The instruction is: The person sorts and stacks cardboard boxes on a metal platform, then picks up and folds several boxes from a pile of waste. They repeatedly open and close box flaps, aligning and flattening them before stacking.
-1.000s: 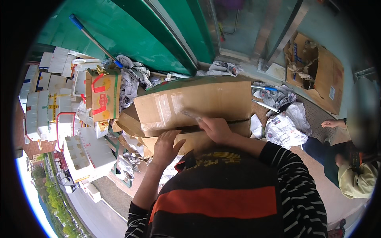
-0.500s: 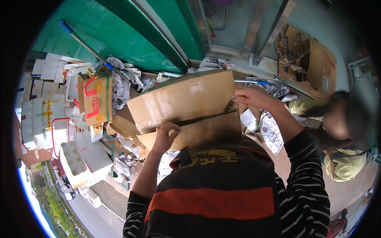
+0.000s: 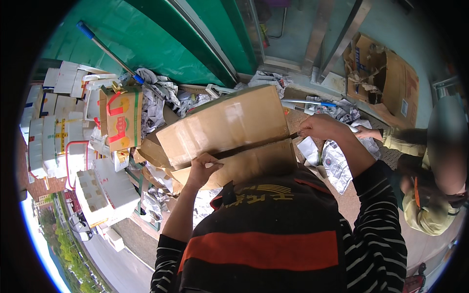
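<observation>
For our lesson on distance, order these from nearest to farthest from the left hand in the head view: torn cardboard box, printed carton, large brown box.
1. Large brown box: in the middle, right at the left hand.
2. Printed carton: to the hand's left, farther up.
3. Torn cardboard box: away at upper right.

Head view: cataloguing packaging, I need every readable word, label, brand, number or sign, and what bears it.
Apron: yellow characters, not transcribed.
Small brown carton: red characters, not transcribed.
Newspaper: too small.
White foam boxes: too small.
Far-right carton: blue print unclear, label too small.
Large carton: none legible.
</observation>
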Demonstrator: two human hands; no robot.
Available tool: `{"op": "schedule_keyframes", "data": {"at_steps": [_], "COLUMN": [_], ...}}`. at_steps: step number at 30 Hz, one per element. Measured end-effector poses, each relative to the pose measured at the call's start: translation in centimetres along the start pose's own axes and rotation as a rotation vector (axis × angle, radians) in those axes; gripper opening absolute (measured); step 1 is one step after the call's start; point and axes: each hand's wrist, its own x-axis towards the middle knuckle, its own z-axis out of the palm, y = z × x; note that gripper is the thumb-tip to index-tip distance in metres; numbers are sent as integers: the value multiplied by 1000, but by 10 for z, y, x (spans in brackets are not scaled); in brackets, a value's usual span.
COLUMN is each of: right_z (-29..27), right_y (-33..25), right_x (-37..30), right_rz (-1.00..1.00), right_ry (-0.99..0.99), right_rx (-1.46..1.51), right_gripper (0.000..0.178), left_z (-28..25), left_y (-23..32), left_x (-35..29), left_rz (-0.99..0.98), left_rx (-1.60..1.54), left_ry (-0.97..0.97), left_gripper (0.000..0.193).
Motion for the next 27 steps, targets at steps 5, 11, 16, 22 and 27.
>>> {"op": "schedule_keyframes", "data": {"at_steps": [5, 11, 16, 22, 27], "right_z": [51, 76, 68, 80, 105], "right_y": [12, 34, 31, 41, 51], "right_x": [13, 16, 15, 27, 45], "right_rz": [-1, 80, 72, 217, 295], "right_ry": [-63, 242, 284, 391, 620], "right_rx": [11, 197, 158, 178, 593], "right_gripper": [30, 33, 31, 36, 40], "left_z": [-4, -3, 1, 0, 3], "left_y": [-10, 22, 41, 46, 52], "left_x": [-16, -17, -18, -24, -34], "left_rz": [24, 214, 232, 262, 239], "left_rx": [28, 197, 241, 273, 234], "left_ry": [-11, 62, -2, -61, -100], "left_gripper": [12, 16, 15, 15, 13]}}
